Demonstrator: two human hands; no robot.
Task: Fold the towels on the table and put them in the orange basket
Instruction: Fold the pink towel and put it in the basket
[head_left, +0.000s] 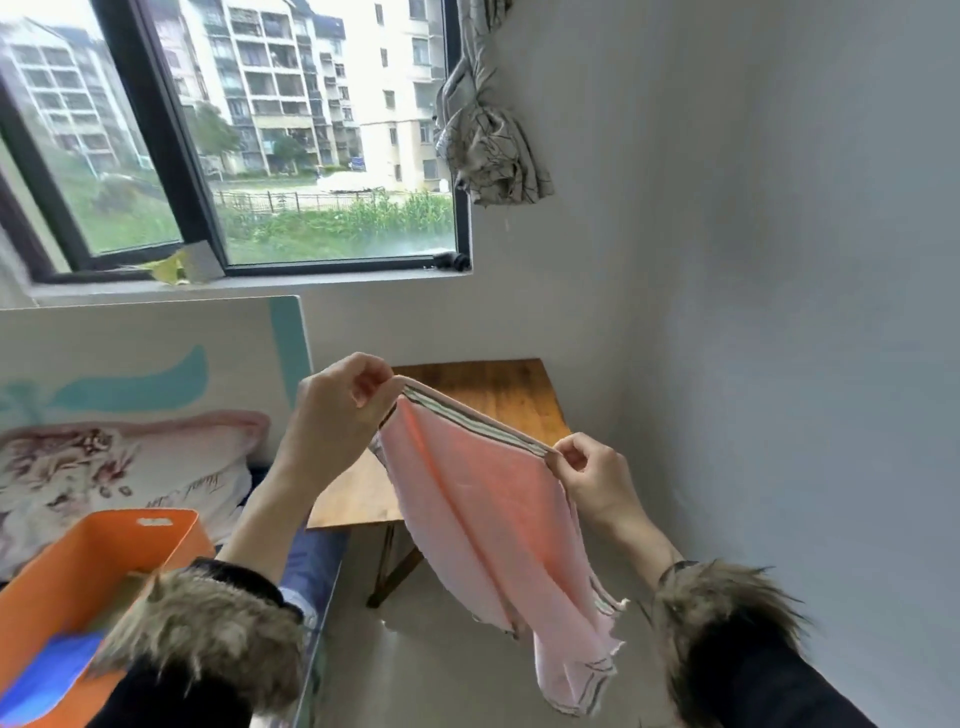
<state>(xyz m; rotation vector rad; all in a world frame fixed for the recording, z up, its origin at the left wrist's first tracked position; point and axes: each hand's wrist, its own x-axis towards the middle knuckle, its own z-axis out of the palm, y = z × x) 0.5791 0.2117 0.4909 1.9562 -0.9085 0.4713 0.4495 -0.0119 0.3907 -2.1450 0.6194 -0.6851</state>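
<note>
Pink towel (483, 499) held in air above wooden table (498, 395), top corners pinched by left hand (340, 410) and right hand (592, 475). Loose pinch risks dropped corner, crooked fold. Orange basket (62, 566) lower left.

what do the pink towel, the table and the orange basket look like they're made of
Pink towel: soft woven cloth, matte; it drapes in folds and has striped ends.
Table: looks like wood, brown with visible grain and a slight sheen.
Orange basket: probably plastic; smooth, stiff walls with a cut-out handle.
</note>
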